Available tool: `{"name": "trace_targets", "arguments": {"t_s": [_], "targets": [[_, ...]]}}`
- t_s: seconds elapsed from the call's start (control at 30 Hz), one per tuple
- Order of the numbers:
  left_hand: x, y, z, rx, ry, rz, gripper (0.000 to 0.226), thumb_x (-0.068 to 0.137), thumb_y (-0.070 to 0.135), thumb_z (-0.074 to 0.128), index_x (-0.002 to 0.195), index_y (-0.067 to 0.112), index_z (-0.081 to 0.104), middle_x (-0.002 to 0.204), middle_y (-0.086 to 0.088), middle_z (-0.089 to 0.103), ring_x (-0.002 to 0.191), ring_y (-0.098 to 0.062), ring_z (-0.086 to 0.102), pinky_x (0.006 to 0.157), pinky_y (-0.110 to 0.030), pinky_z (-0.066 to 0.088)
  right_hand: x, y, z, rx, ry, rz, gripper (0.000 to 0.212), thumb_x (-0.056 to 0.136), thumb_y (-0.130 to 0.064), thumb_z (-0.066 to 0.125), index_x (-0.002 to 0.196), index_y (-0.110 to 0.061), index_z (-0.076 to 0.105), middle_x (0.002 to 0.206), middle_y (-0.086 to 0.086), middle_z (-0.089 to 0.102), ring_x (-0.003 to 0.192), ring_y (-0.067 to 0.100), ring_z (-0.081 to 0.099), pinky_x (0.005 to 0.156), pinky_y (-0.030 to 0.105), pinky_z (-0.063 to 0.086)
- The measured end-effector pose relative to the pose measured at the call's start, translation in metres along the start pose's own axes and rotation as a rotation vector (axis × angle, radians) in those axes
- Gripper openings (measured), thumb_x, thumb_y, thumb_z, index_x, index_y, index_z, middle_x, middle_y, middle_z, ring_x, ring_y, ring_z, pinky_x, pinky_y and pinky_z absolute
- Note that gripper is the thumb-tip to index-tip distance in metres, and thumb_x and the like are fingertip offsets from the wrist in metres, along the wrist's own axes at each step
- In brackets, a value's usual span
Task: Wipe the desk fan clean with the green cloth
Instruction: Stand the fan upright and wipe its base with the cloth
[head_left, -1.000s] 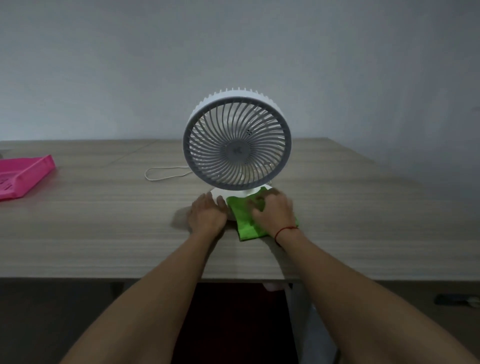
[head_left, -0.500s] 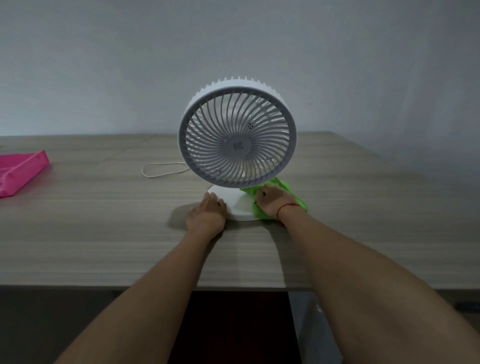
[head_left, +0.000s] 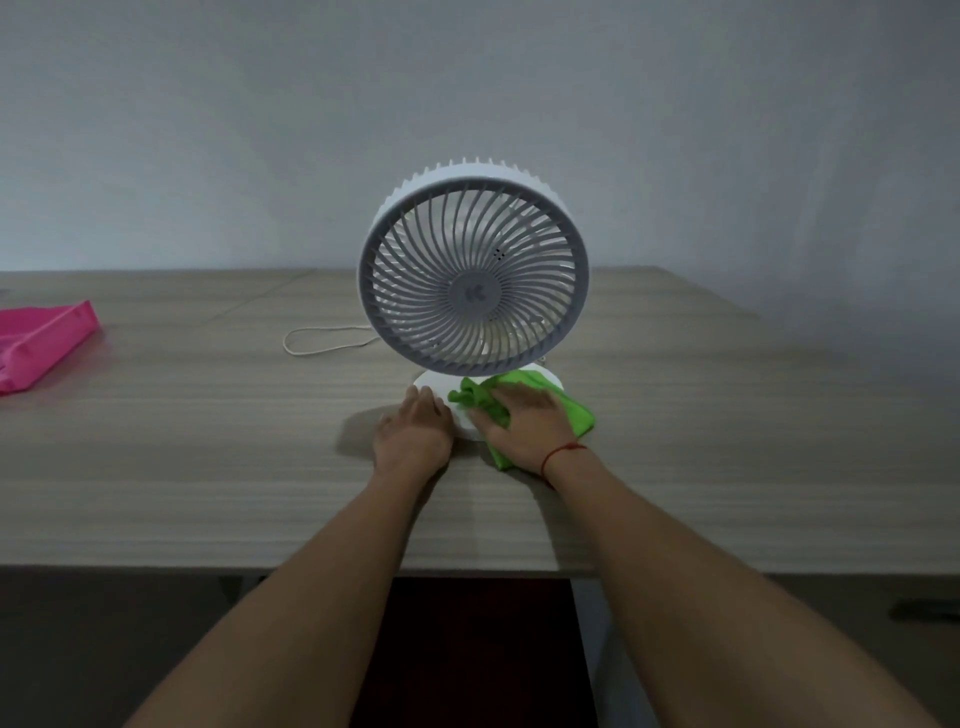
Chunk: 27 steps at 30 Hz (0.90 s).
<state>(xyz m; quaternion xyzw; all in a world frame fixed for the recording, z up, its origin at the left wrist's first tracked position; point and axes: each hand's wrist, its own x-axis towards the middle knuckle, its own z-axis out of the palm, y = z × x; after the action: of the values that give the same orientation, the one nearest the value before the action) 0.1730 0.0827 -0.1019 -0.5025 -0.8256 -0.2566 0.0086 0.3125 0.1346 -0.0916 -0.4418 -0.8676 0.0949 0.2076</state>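
A white desk fan with a round grille stands upright on the wooden desk, facing me. Its round white base shows below the grille. The green cloth lies bunched over the right and front part of that base. My right hand presses flat on the cloth, a red string around its wrist. My left hand rests on the desk against the base's left front edge, fingers together, holding nothing.
A pink tray sits at the desk's far left. The fan's white cord loops on the desk behind and left of the fan. The desk's front edge runs across below my forearms. A plain wall stands behind.
My right hand slid the green cloth on the base, first to the right rear, then back toward the front. My left hand stayed at the base's left edge.
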Motion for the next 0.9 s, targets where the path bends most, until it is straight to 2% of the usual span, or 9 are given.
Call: {"name": "trace_targets", "arguments": {"t_s": [0.13,0.27,0.33,0.43,0.67,0.9], "targets": [[0.001,0.001,-0.001,-0.009,0.017,-0.013,0.043,0.100,0.034,0.020,0.120,0.009,0.049,0.134,-0.013,0.050,0.120,-0.033,0.054,0.099,-0.044,0.039,0.010,0.016,-0.007,-0.020,-0.018,0.065,0.051,0.094,-0.050,0.038,0.136,-0.022,0.046,0.146,0.010,0.046,0.135,0.027,0.041,0.115,0.039,0.027],[0.002,0.001,0.002,0.026,0.023,-0.011,0.038,0.100,0.034,0.022,0.109,0.012,0.051,0.124,-0.012,0.053,0.113,-0.033,0.057,0.092,-0.043,0.041,0.031,0.031,-0.008,-0.010,-0.052,0.161,0.053,0.091,-0.051,0.036,0.130,-0.019,0.053,0.143,0.015,0.047,0.131,0.031,0.044,0.111,0.040,0.034],[0.005,0.001,0.003,0.044,0.031,-0.017,0.038,0.099,0.034,0.023,0.108,0.012,0.052,0.123,-0.011,0.054,0.112,-0.032,0.057,0.092,-0.042,0.041,0.043,0.033,-0.010,0.019,-0.085,0.140,0.051,0.092,-0.048,0.037,0.129,-0.017,0.054,0.143,0.013,0.048,0.131,0.030,0.043,0.110,0.039,0.034],[0.009,0.001,0.006,0.059,0.040,-0.011,0.038,0.099,0.034,0.023,0.113,0.013,0.052,0.126,-0.009,0.053,0.115,-0.029,0.056,0.094,-0.041,0.041,0.050,0.033,-0.014,0.038,-0.142,0.108,0.053,0.094,-0.045,0.036,0.138,-0.017,0.046,0.151,0.008,0.040,0.139,0.027,0.033,0.116,0.039,0.026],[0.004,0.003,-0.002,0.020,0.006,0.012,0.036,0.099,0.030,0.025,0.109,0.010,0.053,0.121,-0.014,0.054,0.116,-0.033,0.055,0.095,-0.043,0.041,0.016,0.009,-0.007,-0.057,-0.030,0.006,0.048,0.097,-0.041,0.038,0.141,-0.023,0.043,0.149,0.004,0.044,0.139,0.024,0.036,0.116,0.040,0.020],[-0.004,0.003,-0.006,0.012,-0.030,0.020,0.038,0.101,0.030,0.021,0.123,0.011,0.045,0.133,-0.012,0.047,0.123,-0.033,0.050,0.101,-0.044,0.036,-0.001,-0.014,-0.004,-0.040,-0.066,-0.085,0.047,0.097,-0.042,0.036,0.141,-0.027,0.042,0.152,-0.001,0.040,0.141,0.021,0.033,0.118,0.042,0.020]]}}
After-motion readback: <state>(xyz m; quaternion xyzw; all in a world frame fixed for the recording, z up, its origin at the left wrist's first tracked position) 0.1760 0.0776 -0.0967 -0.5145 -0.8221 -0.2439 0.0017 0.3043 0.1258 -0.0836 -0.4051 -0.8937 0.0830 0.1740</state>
